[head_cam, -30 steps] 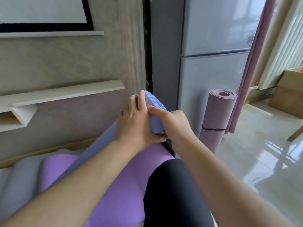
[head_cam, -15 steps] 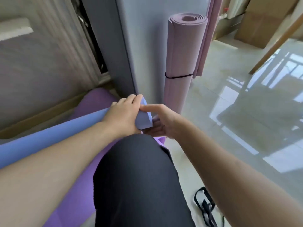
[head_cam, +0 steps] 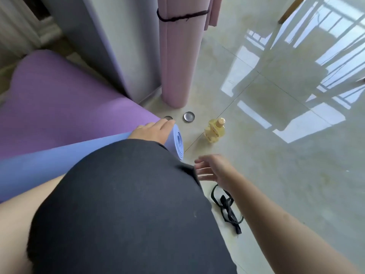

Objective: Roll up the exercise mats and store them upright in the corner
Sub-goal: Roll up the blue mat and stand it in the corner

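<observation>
A rolled blue mat (head_cam: 59, 159) lies across my lap, its spiral end pointing at the floor on the right. My left hand (head_cam: 154, 130) grips it near that end, fingers curled over the top. My right hand (head_cam: 211, 168) is off the mat, fingers spread and relaxed, hovering just above a black strap (head_cam: 227, 210) on the floor. A purple mat (head_cam: 59, 107) lies flat behind the blue roll. A pink rolled mat (head_cam: 178, 56) stands upright against the fridge, tied with a black band.
My black-clad knee (head_cam: 128, 204) fills the lower middle. The grey fridge side (head_cam: 110, 40) is beside the pink roll. A yellow bottle (head_cam: 214, 131) and two round metal lids (head_cam: 189, 116) sit on the glossy tiled floor (head_cam: 276, 155).
My right hand has let go of the blue roll's end and dropped toward the black strap. The view has tilted down to the floor. My left hand keeps its hold.
</observation>
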Tool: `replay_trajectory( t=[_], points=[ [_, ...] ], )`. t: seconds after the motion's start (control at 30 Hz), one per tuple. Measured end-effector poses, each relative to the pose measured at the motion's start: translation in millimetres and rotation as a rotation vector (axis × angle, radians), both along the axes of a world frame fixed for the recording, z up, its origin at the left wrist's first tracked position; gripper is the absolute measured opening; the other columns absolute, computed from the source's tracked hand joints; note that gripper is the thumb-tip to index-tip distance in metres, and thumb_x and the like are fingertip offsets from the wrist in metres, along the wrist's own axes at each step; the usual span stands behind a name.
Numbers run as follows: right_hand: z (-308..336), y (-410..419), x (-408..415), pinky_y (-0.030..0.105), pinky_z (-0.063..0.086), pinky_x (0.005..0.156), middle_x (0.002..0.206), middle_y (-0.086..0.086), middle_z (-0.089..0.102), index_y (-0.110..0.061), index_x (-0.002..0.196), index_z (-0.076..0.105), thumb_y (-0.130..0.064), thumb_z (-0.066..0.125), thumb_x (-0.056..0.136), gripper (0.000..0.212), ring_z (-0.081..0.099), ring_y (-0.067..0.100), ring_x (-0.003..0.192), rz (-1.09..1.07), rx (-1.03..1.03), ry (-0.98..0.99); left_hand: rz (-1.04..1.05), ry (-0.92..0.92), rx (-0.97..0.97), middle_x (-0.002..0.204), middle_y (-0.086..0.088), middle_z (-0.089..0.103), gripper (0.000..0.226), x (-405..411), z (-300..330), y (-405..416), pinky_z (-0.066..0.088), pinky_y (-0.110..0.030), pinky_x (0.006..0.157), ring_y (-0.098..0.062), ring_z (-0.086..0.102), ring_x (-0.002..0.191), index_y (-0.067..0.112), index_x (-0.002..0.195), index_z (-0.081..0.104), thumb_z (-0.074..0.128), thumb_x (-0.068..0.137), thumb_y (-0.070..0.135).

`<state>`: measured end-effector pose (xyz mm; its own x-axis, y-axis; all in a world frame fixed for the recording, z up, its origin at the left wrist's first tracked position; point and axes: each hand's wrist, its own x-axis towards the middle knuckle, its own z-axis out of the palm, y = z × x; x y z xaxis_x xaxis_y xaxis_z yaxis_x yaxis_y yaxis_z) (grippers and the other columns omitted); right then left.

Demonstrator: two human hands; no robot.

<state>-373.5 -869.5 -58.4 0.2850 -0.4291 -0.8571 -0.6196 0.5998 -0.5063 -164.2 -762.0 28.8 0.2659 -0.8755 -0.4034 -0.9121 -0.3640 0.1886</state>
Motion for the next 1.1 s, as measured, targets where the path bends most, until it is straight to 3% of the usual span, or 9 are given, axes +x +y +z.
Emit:
replay_trajectory(
  t=[0.13,0.2,0.3,0.43,0.6,0.7,0.8,0.9,1.1],
  points=[
    [-46.4,16.1,-48.5,0.028,0.051,0.057,0.070,0.008,0.069,-0.010,0.072,0.055,-0.029,0.054,0.084,0.023,0.065,0.028,0.057,0.389,-0.416,0.584,-0.019,0.006,0.004,0.151,0.012,0.042,0.109,2.7,-7.1,1.1,0.046,-0.043,0.103,-0.023,0.051,0.133,0.031,0.161,0.022,0.081,0.071,0.042],
    [-58.8,25.8,-60.8,0.029,0.045,0.058,0.080,0.005,0.064,-0.015,0.083,0.053,-0.037,0.061,0.091,0.025,0.062,0.028,0.072,0.507,-0.437,0.687,-0.020,0.019,0.008,0.153,0.012,0.041,0.111,2.1,-8.4,2.1,0.045,-0.043,0.105,-0.022,0.050,0.135,0.032,0.161,0.021,0.083,0.070,0.040],
    [-70.8,36.7,-62.0,0.039,0.049,0.083,0.119,0.013,0.066,-0.009,0.118,0.050,-0.013,0.056,0.095,0.024,0.066,0.036,0.112,0.601,-0.434,0.723,-0.025,0.035,0.030,0.156,0.012,0.039,0.112,1.6,-8.5,3.2,0.044,-0.043,0.107,-0.022,0.049,0.137,0.033,0.161,0.021,0.085,0.070,0.042],
    [-71.6,42.4,-58.1,0.038,0.045,0.081,0.124,0.015,0.063,-0.011,0.110,0.042,0.000,0.047,0.092,0.022,0.061,0.037,0.111,0.533,-0.405,0.681,-0.008,0.072,0.025,0.154,0.013,0.042,0.107,-0.5,-1.8,6.0,0.043,-0.041,0.106,-0.023,0.050,0.134,0.033,0.158,0.026,0.080,0.067,0.047],
    [-55.5,39.8,-51.3,0.037,0.055,0.073,0.103,0.000,0.066,-0.022,0.111,0.058,-0.006,0.050,0.081,0.035,0.063,0.024,0.091,0.217,-0.470,0.424,0.021,0.102,-0.008,0.148,0.013,0.046,0.105,-1.7,12.8,7.3,0.044,-0.040,0.101,-0.024,0.052,0.130,0.034,0.154,0.032,0.056,0.054,0.056],
    [-30.9,36.8,-37.9,0.040,0.062,0.064,0.092,0.005,0.073,-0.024,0.104,0.070,-0.001,0.048,0.080,0.040,0.074,0.025,0.073,-0.058,-0.448,0.099,0.054,0.110,-0.057,0.140,0.016,0.048,0.100,0.3,20.2,8.7,0.038,-0.036,0.090,-0.024,0.054,0.123,0.038,0.148,0.035,0.063,0.053,0.057],
    [-4.7,33.2,-25.8,0.039,0.064,0.067,0.109,0.018,0.072,-0.006,0.107,0.077,0.009,0.039,0.091,0.044,0.076,0.028,0.070,-0.299,-0.279,-0.203,0.108,0.099,-0.123,0.132,0.018,0.050,0.088,5.1,30.6,11.3,0.035,-0.034,0.084,-0.022,0.055,0.116,0.042,0.137,0.039,0.084,0.062,0.049],
    [15.2,30.1,-12.0,0.049,0.066,0.074,0.101,0.017,0.071,-0.008,0.116,0.078,0.020,0.036,0.087,0.058,0.078,0.037,0.082,-0.370,-0.213,-0.319,0.147,0.093,-0.209,0.129,0.021,0.049,0.084,13.1,48.3,19.1,0.042,-0.037,0.083,-0.021,0.057,0.113,0.044,0.135,0.038,0.084,0.066,0.052],
    [60.8,25.6,15.8,0.026,0.054,0.054,0.097,0.006,0.070,-0.009,0.132,0.071,0.018,0.057,0.094,0.049,0.072,0.028,0.075,-0.343,-0.183,-0.498,0.202,0.177,-0.336,0.142,0.024,0.044,0.089,33.0,112.5,51.4,0.051,-0.048,0.096,-0.025,0.059,0.115,0.045,0.141,0.037,0.087,0.069,0.060]
  ],
)
